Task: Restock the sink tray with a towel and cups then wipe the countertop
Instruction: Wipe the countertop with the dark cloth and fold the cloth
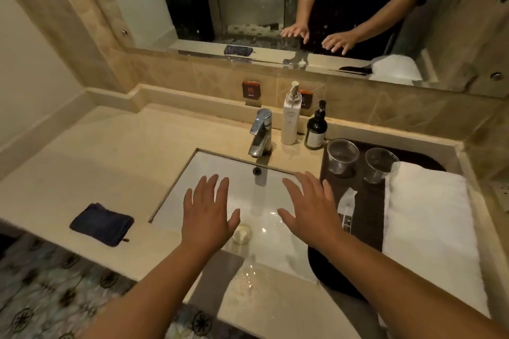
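A dark tray lies on the beige countertop right of the white sink. On the tray a folded white towel covers the right side, two clear plastic cups stand upright at the back, and a small white packet lies at the left. A folded dark blue cloth rests on the counter left of the sink. My left hand and my right hand hover flat over the basin, fingers spread, holding nothing.
A chrome faucet stands behind the sink, with a white pump bottle and a dark pump bottle beside it. A wall mirror spans the back. Water droplets lie on the counter's front edge. Patterned floor shows at lower left.
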